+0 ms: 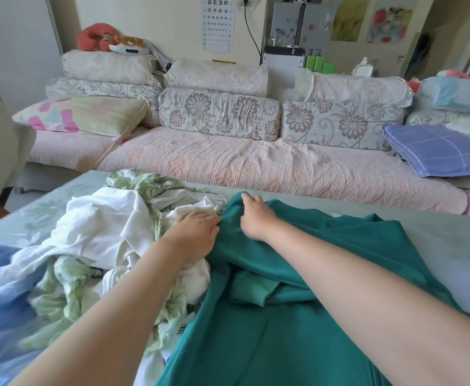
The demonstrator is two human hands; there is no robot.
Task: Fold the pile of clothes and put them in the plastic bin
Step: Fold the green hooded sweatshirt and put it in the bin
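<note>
Now both arms reach forward; the left hand (194, 229) and right hand (256, 216) each hold the green garment (283, 330) in a closed grip at its far edge. It lies rumpled on the bench (437, 235), touching the pile of clothes (103, 227).

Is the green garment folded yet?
No, the green garment lies spread and rumpled on the table, left hand and right hand at its far edge.

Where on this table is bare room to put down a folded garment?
The table is bare at its far left corner, beyond the white cloth, and on its right side, between the teal garment and the far edge. Left and middle are crowded with clothes.
</note>
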